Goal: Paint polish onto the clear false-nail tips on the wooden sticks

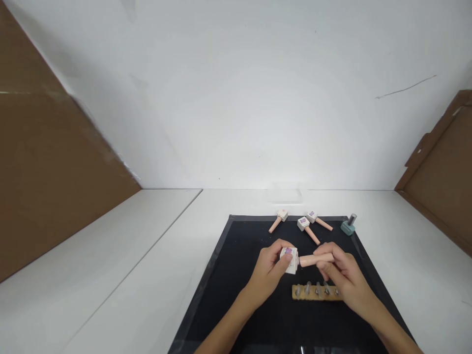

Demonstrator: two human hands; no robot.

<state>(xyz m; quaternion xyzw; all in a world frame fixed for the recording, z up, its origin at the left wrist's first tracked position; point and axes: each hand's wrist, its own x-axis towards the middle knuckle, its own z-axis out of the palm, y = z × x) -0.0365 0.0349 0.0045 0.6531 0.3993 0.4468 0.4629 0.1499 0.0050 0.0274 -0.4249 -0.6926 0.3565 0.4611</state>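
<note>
My left hand (pixel 271 268) grips a white square bottle (pixel 292 260) with a purple mark, held above the black mat. Its long pink cap (pixel 311 260) points right, and my right hand (pixel 341 275) has its fingers closed round the far end. A narrow gap with a purplish neck shows between cap and bottle. Just below, a wooden strip (pixel 311 293) carries several clear nail tips on small metal stands; my right hand covers its right end.
Behind my hands lie three pink-capped bottles (pixel 282 215), (pixel 303 223), (pixel 312 217) at the back of the black mat (pixel 236 246). A teal bottle (pixel 347 227) with a grey cap stands at the mat's back right corner. Cardboard panels (pixel 55 147) flank the white table.
</note>
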